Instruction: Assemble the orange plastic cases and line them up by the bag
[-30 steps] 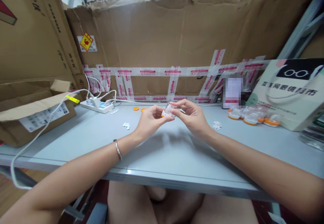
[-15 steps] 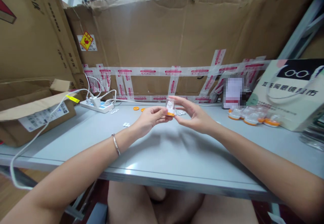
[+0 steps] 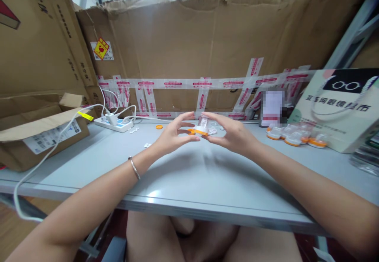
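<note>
Grey, smooth-topped table [image 3: 189, 179] spans the lower half of the frame, front edge nearest. Silver metal bracelet [image 3: 134, 168] on the left wrist, left of centre. At frame centre, above the tabletop: clear plastic dome with a white inner part and orange round base [image 3: 202, 128], roughly upright. Right hand [image 3: 238, 135] pinches it from the right, fingers at the top, thumb low by the base. Left hand [image 3: 172, 136] curves at its left side, thumb and fingers parted; contact unclear. Small white plastic pieces [image 3: 147, 145] lie near the left wrist, centre-left. Right of centre, a cluster of similar orange-based clear domes [image 3: 293, 137] stands beside a pale paper bag with rope handle [image 3: 331, 131]. Farther, left of centre: flat orange plastic ring [image 3: 159, 127], then white power strip [image 3: 118, 125] with plugs. Brown taped cardboard sheet [image 3: 177, 41] fills the upper frame.
</note>
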Action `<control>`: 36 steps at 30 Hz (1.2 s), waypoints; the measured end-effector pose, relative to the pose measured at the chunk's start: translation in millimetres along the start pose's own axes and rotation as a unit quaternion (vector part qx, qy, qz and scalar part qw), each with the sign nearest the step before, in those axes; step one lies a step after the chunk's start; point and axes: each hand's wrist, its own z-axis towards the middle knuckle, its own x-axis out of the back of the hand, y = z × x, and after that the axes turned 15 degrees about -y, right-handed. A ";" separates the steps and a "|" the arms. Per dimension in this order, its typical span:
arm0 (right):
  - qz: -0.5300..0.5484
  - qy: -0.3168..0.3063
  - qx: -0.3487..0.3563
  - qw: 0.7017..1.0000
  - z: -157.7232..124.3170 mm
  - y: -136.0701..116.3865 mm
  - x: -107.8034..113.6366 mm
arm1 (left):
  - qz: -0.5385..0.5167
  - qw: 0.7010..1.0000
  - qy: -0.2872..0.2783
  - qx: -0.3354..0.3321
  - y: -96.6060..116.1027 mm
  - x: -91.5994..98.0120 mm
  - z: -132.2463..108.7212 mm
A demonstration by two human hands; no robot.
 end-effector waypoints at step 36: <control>0.089 -0.050 -0.038 0.994 -0.2 -5.2 -13.5 | 0.154 0.985 -0.072 -0.035 -9.0 6.0 -2.8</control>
